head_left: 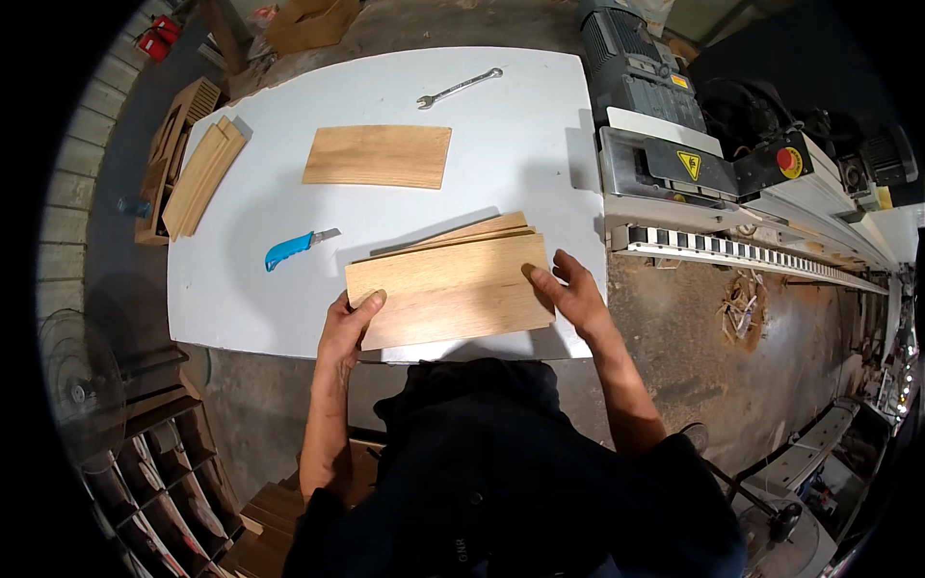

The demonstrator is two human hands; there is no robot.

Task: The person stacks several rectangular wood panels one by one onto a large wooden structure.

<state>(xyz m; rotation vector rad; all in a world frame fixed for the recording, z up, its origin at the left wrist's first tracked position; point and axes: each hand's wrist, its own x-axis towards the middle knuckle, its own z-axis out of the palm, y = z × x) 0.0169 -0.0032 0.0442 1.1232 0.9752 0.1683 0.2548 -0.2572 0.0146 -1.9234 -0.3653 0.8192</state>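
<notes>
A light wooden board (448, 292) is held at the near edge of the white table, over a few other boards (482, 227) whose far edges show behind it. My left hand (348, 323) grips its left end, thumb on top and fingers hidden beneath. At the right end my right hand (570, 294) holds it with the thumb pressed on the face. Farther off, a single board (378, 156) lies flat. A blue utility knife (301, 249) with its blade out rests left of the held board. Near the far edge lies a combination wrench (460, 89).
The white table (241, 299) carries a stack of boards (204, 178) at its left edge, beside a wooden crate (159, 207). A machine with a motor (631, 67) and a red stop button (789, 162) stands close on the right. Shelving (164, 482) is at lower left.
</notes>
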